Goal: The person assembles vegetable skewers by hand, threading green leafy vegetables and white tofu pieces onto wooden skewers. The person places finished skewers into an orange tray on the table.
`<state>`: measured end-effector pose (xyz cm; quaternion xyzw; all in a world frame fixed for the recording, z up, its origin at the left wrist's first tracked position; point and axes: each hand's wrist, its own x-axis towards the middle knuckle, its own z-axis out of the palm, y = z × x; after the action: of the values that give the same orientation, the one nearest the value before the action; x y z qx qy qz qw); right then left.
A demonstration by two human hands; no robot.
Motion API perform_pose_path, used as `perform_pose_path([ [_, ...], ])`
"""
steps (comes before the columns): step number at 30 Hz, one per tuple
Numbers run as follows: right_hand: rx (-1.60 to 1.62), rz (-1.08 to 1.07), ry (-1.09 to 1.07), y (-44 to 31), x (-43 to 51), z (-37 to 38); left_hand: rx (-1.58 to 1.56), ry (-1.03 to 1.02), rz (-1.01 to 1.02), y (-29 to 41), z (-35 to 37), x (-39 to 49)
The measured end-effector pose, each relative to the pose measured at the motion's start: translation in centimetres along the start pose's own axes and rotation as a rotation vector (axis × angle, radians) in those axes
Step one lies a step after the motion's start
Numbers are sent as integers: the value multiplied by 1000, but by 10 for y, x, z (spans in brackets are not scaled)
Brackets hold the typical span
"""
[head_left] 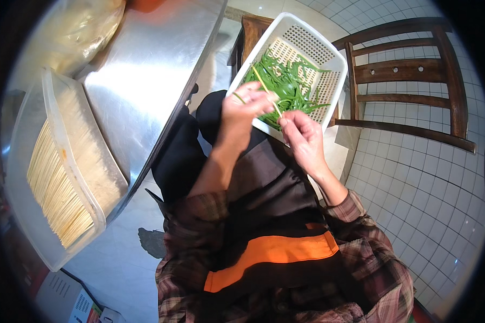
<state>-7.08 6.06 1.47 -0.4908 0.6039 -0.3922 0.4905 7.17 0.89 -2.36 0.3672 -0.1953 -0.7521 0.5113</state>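
A thin bamboo skewer slants over the white plastic basket. My right hand pinches its lower end between thumb and fingers. My left hand is curled at the skewer's middle, its fingertips blurred against the stick. A narrow green strip pokes out of my left hand on its left side. Below the hands, cut green leafy vegetable strips lie in a loose heap in the perforated basket. Whether any green is on the skewer is hidden by my left fingers.
A steel table stands at left, bearing a clear plastic bin of many bamboo skewers and a filled plastic bag. A wooden chair is beside the basket, near a tiled wall. A printed box sits lower left.
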Motion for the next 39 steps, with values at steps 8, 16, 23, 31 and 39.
perform_pose_path([
  [8,-448,-131,13,22,46,-28,102,95,85,-5,0,6],
  [16,-1417,-410,154,55,91,-80,55,75,77,0,-10,7],
  [23,-1047,-466,-127,70,74,-55,31,49,62,-7,-11,9],
  [31,-903,-265,-164,88,70,-57,43,19,21,-14,-7,7],
  [39,-872,-193,-202,84,63,-56,222,-74,61,-27,-10,8],
])
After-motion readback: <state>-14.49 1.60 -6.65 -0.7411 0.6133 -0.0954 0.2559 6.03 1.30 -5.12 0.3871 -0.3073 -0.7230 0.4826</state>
